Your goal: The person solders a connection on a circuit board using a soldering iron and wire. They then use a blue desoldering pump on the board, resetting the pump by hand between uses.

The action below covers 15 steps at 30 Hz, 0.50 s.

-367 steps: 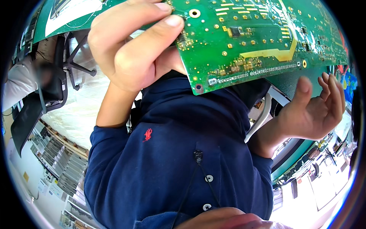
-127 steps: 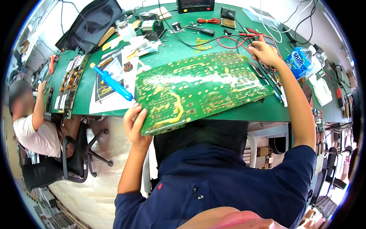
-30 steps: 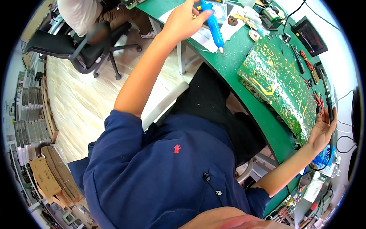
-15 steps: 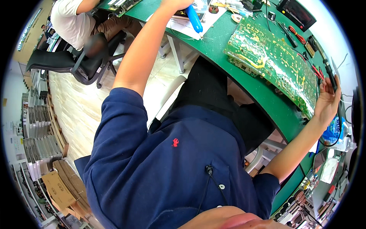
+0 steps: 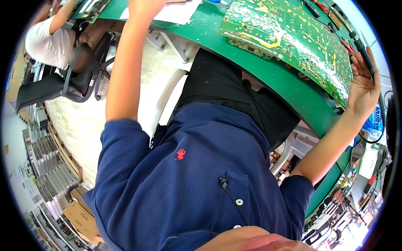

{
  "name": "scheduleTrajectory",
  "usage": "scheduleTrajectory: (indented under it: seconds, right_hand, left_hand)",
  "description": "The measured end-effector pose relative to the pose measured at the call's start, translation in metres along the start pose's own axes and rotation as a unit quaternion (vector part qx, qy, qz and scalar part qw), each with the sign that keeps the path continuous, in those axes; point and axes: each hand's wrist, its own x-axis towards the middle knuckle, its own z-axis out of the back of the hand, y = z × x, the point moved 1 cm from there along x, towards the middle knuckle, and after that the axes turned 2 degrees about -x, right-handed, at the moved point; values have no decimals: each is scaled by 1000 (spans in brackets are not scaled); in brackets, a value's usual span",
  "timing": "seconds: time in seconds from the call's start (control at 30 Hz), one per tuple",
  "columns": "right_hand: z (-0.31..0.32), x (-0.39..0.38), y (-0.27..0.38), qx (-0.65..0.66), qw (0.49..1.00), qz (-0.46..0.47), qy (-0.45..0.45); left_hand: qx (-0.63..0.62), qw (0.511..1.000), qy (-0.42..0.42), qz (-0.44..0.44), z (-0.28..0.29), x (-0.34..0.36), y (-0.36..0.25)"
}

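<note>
My left hand [image 5: 145,7] is cut off by the top edge over white paper [image 5: 184,12], its fingers out of sight. To its right, at that edge, shows part of a blue tool [image 5: 215,1] with a pale tip. My right hand [image 5: 362,81] grips a black pen-like soldering iron [image 5: 363,54] with a cable, at the right edge of a large green circuit board [image 5: 284,42]. The board lies on the green table [image 5: 247,67], with components showing beneath its near edge. Red-handled tools [image 5: 347,46] sit beside the iron.
A co-worker [image 5: 50,39] sits at the upper left by a black chair [image 5: 39,90] and another board [image 5: 94,8]. A blue-labelled item [image 5: 372,123] is below my right hand. Stacked metal parts [image 5: 42,154] and cardboard boxes [image 5: 81,221] line the left.
The view has turned, shifting the table up. My left hand has moved up and left, partly out of frame, apart from the blue tool's visible end. My right hand still grips the iron.
</note>
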Motion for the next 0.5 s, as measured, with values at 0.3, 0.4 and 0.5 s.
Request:
scheduleTrajectory:
  seconds: [0.3,0.4,0.5]
  right_hand:
    - [4,-8,-4,76,991,-2,114]
    - [0,-4,-16,-22,972,64,227]
    - [3,-5,-13,-8,958,33,283]
  left_hand:
    - [-12,967,96,-235,2,-82,-7]
    - [-47,971,107,-208,-1,-82,-5]
    - [-124,984,26,-127,1,-89,-3]
